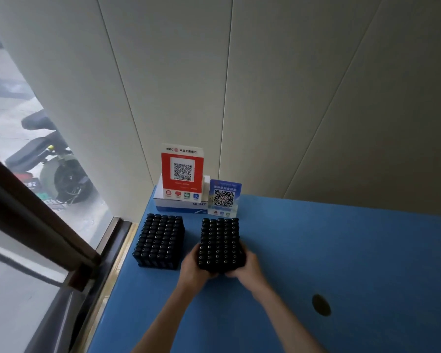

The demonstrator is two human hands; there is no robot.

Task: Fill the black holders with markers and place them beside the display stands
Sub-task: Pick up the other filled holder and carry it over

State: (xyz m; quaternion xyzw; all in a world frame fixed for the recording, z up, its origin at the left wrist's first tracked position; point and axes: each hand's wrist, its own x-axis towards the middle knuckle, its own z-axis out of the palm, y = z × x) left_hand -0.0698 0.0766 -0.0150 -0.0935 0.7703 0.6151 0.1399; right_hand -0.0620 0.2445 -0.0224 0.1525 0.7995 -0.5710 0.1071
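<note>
While both hands, left hand (195,263) and right hand (247,266), are gripping the full marker holder (219,242) (near edge only), careless pushing is risking toppling the blue QR stand (224,200).

daylight from left window (15,103) | soft shadows | wide-angle edge distortion, slight blur

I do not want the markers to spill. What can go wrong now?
1. The left hand and right hand grip only the near end of the full marker holder; pushed unevenly, it may tip.
2. Its far end is close to the blue QR stand, which may fall.
</note>
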